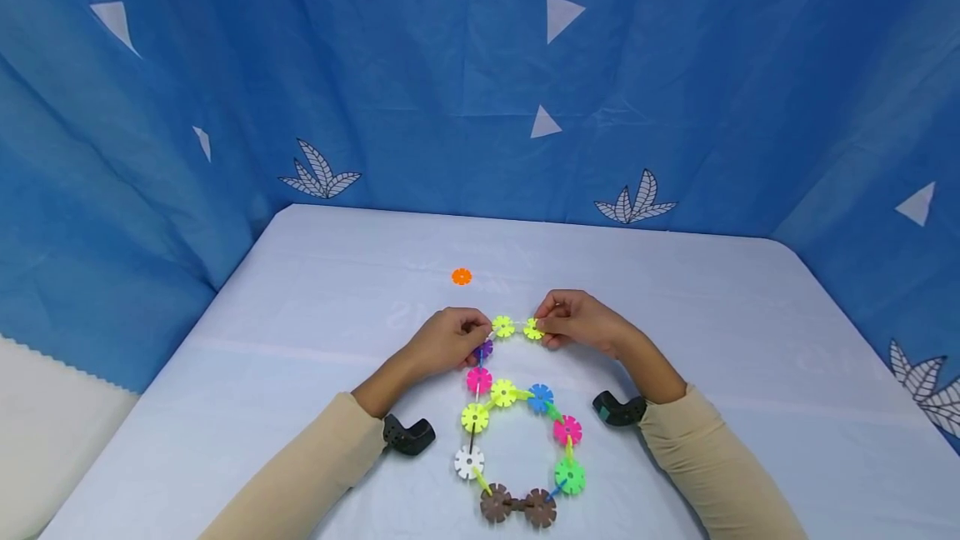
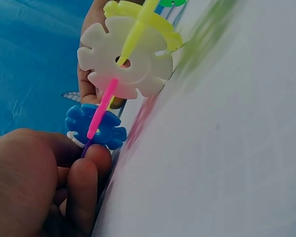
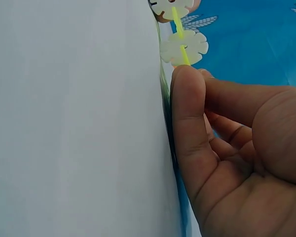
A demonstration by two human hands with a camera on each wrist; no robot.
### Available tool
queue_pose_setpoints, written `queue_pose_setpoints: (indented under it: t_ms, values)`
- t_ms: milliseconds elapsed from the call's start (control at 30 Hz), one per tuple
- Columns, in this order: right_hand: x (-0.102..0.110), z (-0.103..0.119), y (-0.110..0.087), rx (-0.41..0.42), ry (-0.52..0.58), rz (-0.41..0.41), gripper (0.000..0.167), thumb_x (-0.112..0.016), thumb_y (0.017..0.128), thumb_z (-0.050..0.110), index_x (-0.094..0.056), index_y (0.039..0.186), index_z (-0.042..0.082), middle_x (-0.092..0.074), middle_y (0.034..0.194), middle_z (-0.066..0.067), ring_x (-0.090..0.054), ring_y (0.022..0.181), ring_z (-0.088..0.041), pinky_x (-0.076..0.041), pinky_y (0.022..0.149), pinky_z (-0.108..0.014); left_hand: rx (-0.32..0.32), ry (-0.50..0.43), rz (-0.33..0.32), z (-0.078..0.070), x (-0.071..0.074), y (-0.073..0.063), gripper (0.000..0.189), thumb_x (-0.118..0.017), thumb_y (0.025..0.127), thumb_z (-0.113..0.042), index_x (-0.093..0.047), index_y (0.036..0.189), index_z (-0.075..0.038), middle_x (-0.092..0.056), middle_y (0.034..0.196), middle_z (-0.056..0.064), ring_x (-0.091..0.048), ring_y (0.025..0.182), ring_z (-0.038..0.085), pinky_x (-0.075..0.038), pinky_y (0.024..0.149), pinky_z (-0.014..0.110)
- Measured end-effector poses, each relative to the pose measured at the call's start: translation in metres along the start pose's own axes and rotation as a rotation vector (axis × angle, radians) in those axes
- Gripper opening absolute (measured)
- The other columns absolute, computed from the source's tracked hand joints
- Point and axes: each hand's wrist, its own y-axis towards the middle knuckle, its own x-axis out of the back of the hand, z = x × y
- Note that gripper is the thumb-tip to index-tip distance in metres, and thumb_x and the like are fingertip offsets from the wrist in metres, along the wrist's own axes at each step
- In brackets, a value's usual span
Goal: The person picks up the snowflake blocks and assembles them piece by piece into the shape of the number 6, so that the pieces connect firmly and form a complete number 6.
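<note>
A joined chain of notched plastic discs lies on the table, its lower part a closed ring with two brown discs (image 1: 517,506), a white disc (image 1: 470,462) and a green disc (image 1: 570,476). From the ring's upper left a stem rises through a pink disc (image 1: 479,380) to a purple disc (image 1: 483,349). My left hand (image 1: 444,340) pinches the chain at the purple disc, beside a blue-looking disc (image 2: 101,129) in the left wrist view. At the chain's far end, my right hand (image 1: 583,322) pinches a yellow disc (image 1: 532,329) between thumb and fingers. Another yellow disc (image 1: 503,326) sits between the hands.
A loose orange disc (image 1: 462,277) lies farther back on the white-covered table (image 1: 360,273). Blue patterned cloth (image 1: 450,65) hangs behind and at the sides. Black wrist devices (image 1: 408,437) are worn at both sleeves.
</note>
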Motion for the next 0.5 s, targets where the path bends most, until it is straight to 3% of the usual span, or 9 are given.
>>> queue_pose_setpoints:
  t_ms: [200, 500]
  values:
    - [-0.0027, 0.0026, 0.0005, 0.006, -0.003, -0.004, 0.012, -0.066, 0.098, 0.003, -0.061, 0.106, -0.004, -0.066, 0.090, -0.015, -0.066, 0.072, -0.020, -0.059, 0.071, -0.030, 0.006, -0.003, -0.007, -0.0016, 0.0013, -0.0009, 0.016, -0.059, 0.104, -0.016, -0.071, 0.107, -0.006, -0.063, 0.073, 0.002, -0.059, 0.057, 0.013, -0.052, 0.054, 0.028]
    - [-0.0003, 0.0040, -0.0009, -0.039, -0.038, -0.039, 0.017, -0.065, 0.101, 0.014, -0.063, 0.112, 0.001, -0.059, 0.100, -0.016, -0.063, 0.076, -0.023, -0.059, 0.073, -0.032, 0.013, 0.007, -0.007, -0.0008, -0.0009, 0.0003, 0.016, -0.059, 0.104, -0.018, -0.072, 0.107, -0.009, -0.063, 0.072, 0.002, -0.059, 0.056, 0.013, -0.052, 0.053, 0.028]
